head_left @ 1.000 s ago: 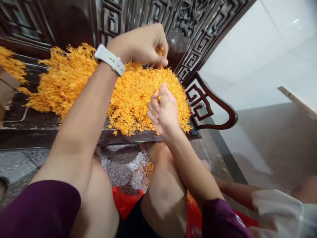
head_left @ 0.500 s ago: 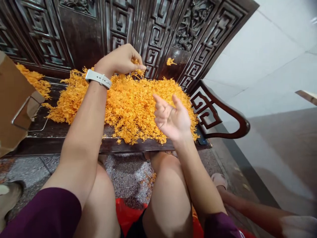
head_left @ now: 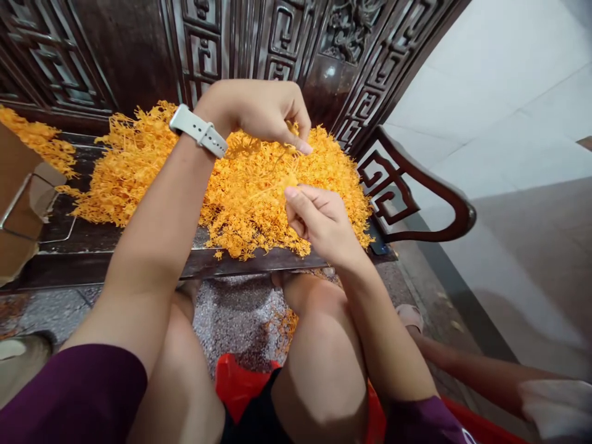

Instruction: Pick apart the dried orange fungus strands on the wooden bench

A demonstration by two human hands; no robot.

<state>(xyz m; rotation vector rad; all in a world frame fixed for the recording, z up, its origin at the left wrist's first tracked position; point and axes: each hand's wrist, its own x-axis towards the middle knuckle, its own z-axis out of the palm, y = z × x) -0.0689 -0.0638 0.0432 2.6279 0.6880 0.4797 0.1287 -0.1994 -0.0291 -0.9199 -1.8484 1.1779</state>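
A broad heap of small orange branched pieces, plastic-looking and flower-like [head_left: 245, 225], covers the bench seat. Over the back of the heap, my left hand [head_left: 271, 114], with a pale watch strap on its wrist, pinches an orange branched piece [head_left: 292, 148] between thumb and fingertips. Just below and to the right, my right hand [head_left: 321, 219] is closed, thumb against fingers, on another orange bit [head_left: 290, 180]. Whether the two bits are joined, I cannot tell against the heap of the same colour.
The dark wooden bench [head_left: 152, 268] has a carved back [head_left: 134, 55] and a curved armrest [head_left: 457, 216] at right. A cardboard box [head_left: 18, 197] with a metal wire handle stands at left. Another person's leg [head_left: 481, 376] reaches in at lower right.
My right hand has gone from open, palm up, with a piece in the air beyond it, to closed on an orange bit. My left hand has moved right, toward it.
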